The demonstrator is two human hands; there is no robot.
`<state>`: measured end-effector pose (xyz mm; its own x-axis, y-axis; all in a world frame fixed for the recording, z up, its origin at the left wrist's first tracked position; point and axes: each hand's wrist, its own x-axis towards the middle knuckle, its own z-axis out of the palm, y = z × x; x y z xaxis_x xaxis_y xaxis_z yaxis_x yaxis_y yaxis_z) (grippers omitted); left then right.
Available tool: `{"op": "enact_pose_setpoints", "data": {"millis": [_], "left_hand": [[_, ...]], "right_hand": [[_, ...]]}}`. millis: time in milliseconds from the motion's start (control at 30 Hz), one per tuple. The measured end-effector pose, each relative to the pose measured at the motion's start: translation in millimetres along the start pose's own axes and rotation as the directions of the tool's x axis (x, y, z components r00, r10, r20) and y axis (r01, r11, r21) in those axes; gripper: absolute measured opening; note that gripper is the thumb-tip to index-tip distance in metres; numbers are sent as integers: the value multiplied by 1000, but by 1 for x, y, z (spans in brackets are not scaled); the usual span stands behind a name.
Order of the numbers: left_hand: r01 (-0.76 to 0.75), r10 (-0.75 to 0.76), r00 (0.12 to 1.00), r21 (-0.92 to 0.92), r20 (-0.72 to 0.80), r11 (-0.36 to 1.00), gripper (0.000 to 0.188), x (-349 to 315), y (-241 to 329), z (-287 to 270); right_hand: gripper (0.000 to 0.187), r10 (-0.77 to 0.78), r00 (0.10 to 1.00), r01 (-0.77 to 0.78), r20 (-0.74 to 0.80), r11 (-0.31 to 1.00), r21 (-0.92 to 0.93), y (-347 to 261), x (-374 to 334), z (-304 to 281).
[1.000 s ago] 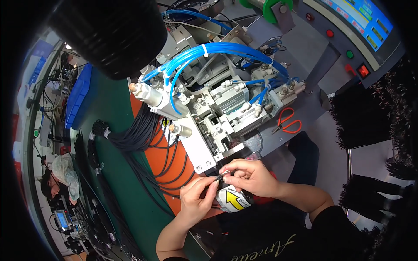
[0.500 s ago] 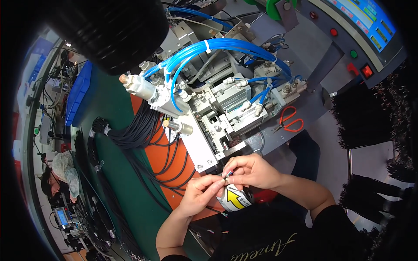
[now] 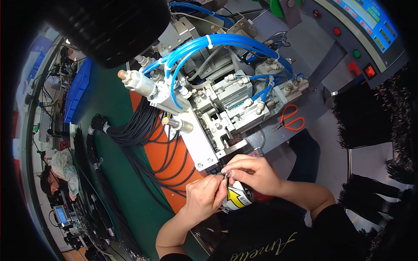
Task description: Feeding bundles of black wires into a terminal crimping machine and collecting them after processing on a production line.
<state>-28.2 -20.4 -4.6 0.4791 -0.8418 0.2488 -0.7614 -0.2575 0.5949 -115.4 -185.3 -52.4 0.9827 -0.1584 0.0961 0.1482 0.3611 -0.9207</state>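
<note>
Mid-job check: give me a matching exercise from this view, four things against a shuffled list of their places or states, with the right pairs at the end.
Column one
1. Scissors
2. Tubing
3. Left hand
4. Cables

Column two
A. Fingertips at a thin piece, close to the right hand
B. Black, spread partly across the orange surface
C. Red-handled, on the grey surface
D. Blue, arched over the machine

Right pairs: 1-C, 2-D, 3-A, 4-B

Grn bench [image 3: 141, 209] has blk cables [image 3: 135, 132]; gray tabletop [image 3: 273, 140] has 1 pr scissors [image 3: 283, 122].
</note>
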Motion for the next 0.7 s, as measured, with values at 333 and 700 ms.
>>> {"op": "enact_pose_setpoints", "data": {"millis": [333, 700], "left_hand": [[413, -226, 904, -599, 363, 686, 9, -5, -18, -13], [573, -373, 805, -440, 462, 692, 11, -6, -10, -11]], "right_hand": [[16, 255, 936, -312, 244, 922, 230, -5, 11, -17], [7, -37, 985, 104, 167, 905, -412, -16, 14, -15]]}}
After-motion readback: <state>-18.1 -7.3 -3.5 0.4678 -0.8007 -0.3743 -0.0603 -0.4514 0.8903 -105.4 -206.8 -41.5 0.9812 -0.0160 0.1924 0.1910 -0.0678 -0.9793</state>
